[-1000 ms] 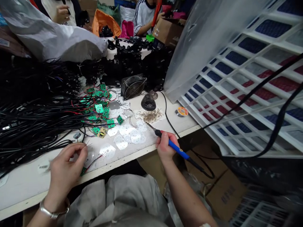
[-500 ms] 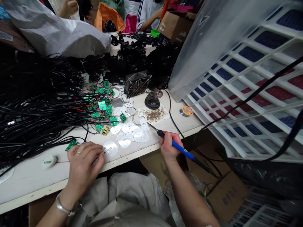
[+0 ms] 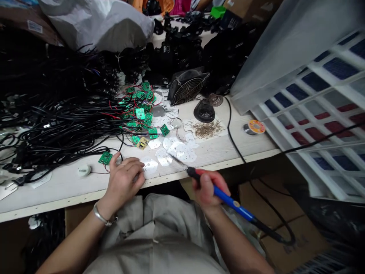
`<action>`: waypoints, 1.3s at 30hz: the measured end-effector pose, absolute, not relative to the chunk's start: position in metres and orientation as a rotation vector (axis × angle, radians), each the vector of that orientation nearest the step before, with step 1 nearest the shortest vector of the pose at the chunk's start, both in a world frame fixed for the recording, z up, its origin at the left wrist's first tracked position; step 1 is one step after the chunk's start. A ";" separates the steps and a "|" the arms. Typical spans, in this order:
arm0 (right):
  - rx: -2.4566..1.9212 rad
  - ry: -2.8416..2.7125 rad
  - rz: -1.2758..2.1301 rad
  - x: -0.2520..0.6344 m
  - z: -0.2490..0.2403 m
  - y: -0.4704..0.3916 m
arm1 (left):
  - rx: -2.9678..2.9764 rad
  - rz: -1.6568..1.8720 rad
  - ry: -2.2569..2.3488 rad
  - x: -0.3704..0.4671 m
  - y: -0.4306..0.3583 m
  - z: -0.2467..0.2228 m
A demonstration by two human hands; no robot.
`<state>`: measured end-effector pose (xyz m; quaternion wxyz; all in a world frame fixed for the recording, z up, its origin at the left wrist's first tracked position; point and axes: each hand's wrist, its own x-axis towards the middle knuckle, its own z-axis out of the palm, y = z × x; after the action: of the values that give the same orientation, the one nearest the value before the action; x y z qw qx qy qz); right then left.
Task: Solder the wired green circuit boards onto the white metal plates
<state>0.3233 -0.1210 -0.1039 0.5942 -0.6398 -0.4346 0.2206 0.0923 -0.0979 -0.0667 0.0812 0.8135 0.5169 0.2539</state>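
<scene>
My right hand (image 3: 209, 187) grips a blue soldering iron (image 3: 234, 205), its metal tip pointing left over the flat white circuit boards (image 3: 164, 156). My left hand (image 3: 125, 177) rests at the table's front edge with its fingers curled down beside the nearest white board; what they hold is hidden underneath. Close to its fingertips lies a green circuit board (image 3: 105, 157). A thin wire runs from a round white part (image 3: 84, 170) toward this hand. Behind the white boards is a heap of green circuit boards (image 3: 139, 113) with red and black wires.
Black cables (image 3: 71, 129) cover the table's left side. A small fan (image 3: 188, 88), a soldering iron stand (image 3: 204, 111), brown scraps (image 3: 208, 129) and a solder spool (image 3: 254, 127) stand farther right. White plastic crates (image 3: 308, 106) rise at the right. The iron's cord hangs below the table edge.
The iron's tip has moved left and nearer, from beside the brown scraps to over the white boards. My left hand stays at the table edge. The whole view has shifted.
</scene>
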 end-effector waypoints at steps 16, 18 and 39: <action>-1.216 -1.468 0.579 0.289 -0.094 -0.129 | 2.401 0.680 1.468 0.083 -0.093 -0.065; -1.221 -1.498 0.564 0.289 -0.093 -0.128 | 2.405 0.682 1.462 0.083 -0.093 -0.064; -1.264 -1.434 0.598 0.288 -0.107 -0.129 | 2.403 0.623 1.469 0.083 -0.093 -0.062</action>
<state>0.2883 -0.1289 -0.1068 0.5391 -0.5314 -0.6031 0.2513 0.0826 -0.0934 -0.0618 0.1283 0.8261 0.5052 0.2141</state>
